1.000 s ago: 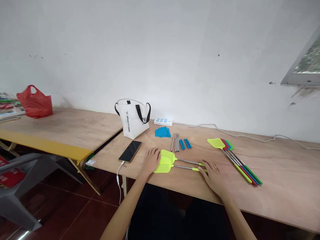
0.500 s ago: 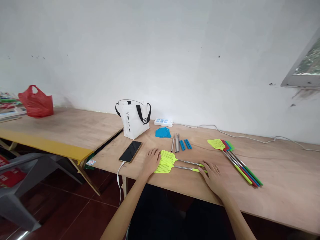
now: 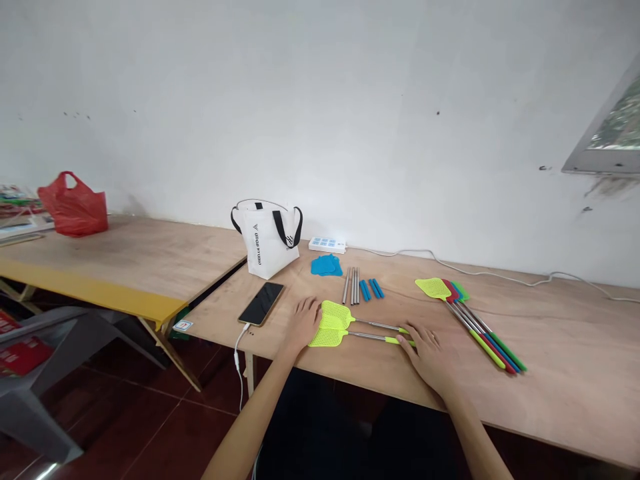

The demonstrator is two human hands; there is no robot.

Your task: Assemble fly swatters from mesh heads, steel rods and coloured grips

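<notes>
Two yellow fly swatters [image 3: 334, 335] lie near the front edge of a wooden worktop [image 3: 565, 367], heads overlapping. The left hand [image 3: 303, 325], flat and loosely spread, rests against the heads; the right hand [image 3: 424, 349], also spread, covers the handle ends. A phone [image 3: 261, 303] lies toward the front left corner. Blue swatter heads [image 3: 327, 265], metal tubes [image 3: 357, 288] and blue handles [image 3: 365, 291] lie farther back.

Head-worn view, facing forward, down over table [image 3: 575, 373]

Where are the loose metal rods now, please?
In the head view, the loose metal rods lie just right of centre, immediately left of the blue tubes and beyond the paired yellow swatters.
</notes>
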